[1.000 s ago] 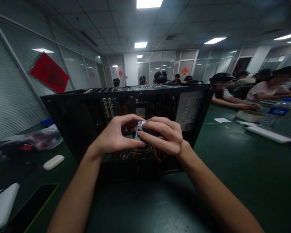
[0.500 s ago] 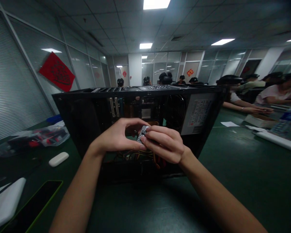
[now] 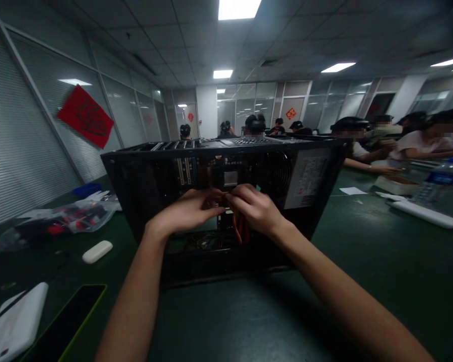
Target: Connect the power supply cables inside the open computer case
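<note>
An open black computer case (image 3: 134,201) stands before me, its motherboard and wiring exposed. My left hand (image 3: 189,207) reaches inside from the left, fingers curled and thumb below, fingertips meeting those of my right hand (image 3: 254,206). Between the two sets of fingertips is a power connector, now mostly covered by the fingers. Orange, red and dark power cables (image 3: 239,229) hang down beneath my right hand. Above the hands is a square silver chip cover (image 3: 230,178). To the left are white and blue card slots (image 3: 186,171).
A labelled power supply (image 3: 307,181) and a round fan (image 3: 277,171) sit at the case's right. A phone (image 3: 66,322), a white oval case (image 3: 97,252) and a plastic bag (image 3: 75,216) lie left. A water bottle (image 3: 440,181) stands far right; people sit beyond.
Both hands have moved up and deeper into the case with the white-faced connector, which has turned out of sight. The cables now hang visibly under my right hand. My view has shifted slightly.
</note>
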### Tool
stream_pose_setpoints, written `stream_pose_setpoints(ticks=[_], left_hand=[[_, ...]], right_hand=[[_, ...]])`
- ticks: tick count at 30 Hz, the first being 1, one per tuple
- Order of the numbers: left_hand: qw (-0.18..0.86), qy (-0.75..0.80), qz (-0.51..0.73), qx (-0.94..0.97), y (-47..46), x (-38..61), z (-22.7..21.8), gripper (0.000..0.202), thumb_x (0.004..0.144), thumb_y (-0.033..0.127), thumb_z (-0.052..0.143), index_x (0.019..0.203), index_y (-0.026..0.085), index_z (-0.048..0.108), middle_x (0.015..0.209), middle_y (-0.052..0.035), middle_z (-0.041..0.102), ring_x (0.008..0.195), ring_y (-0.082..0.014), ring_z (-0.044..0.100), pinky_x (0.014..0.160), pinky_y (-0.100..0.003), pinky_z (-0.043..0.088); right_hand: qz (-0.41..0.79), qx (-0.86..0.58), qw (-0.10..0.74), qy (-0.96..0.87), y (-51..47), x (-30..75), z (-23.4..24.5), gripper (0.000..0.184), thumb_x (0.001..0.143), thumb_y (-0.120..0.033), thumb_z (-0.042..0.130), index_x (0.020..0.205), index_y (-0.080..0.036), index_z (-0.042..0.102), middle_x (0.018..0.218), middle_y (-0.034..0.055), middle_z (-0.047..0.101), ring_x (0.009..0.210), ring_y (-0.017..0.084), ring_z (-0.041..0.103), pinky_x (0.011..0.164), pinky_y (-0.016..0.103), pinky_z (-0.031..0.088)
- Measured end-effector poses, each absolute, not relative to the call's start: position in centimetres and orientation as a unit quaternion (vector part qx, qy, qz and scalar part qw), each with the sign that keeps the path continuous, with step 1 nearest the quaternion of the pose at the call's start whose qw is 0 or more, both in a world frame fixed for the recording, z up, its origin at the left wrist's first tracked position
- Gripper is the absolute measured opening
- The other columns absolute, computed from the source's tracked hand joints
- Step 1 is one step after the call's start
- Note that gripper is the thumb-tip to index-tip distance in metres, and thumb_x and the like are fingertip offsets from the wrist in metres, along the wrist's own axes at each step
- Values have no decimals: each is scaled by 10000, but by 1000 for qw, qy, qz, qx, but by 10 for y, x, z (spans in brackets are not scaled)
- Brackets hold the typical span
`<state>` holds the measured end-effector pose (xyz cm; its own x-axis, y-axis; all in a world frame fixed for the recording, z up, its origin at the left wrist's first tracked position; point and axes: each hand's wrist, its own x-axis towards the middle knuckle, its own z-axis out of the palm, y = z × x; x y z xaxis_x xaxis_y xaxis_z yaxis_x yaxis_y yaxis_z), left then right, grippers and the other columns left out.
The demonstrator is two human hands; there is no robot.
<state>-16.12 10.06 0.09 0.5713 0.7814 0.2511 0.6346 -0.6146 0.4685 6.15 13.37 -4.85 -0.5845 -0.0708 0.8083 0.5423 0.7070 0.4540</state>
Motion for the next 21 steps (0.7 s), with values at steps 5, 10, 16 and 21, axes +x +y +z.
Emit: stream_pose_setpoints(ticks=[5,10,16,21], left_hand=[[126,482,60,865,99,-167,-1,391,959,423,522,1217,184,693,1248,-98,711,1106,-262,663,977,-348,483],[148,465,-6,873,104,-160,-10,405,951,428,523,1208,171,701,1209,-106,729,1027,-243,679,882,-307,489],[135,462,-67,874,119,-139,-32,358,926,381,559,1131,155,747,1039,-109,770,814,-221,678,664,-281,443],[154,430,-60,887,127,-129,-43,303,904,327,592,1059,145,777,955,-78,781,741,-181,649,632,-256,425]], right_hand=[[-352,-310,285,-836,150,52,-42,179,963,-125,512,963,-130,691,938,128,610,881,242,502,646,328,398],[-315,-317,157,-881,159,43,-58,205,975,-127,483,968,-121,688,991,157,610,931,261,496,657,335,372],[-260,-333,126,-897,175,57,-88,119,912,-113,558,970,-117,662,1050,142,603,990,250,513,666,312,381],[-241,-323,137,-905,181,65,-87,101,874,-109,578,948,-129,643,1029,132,596,967,240,513,712,310,391]])
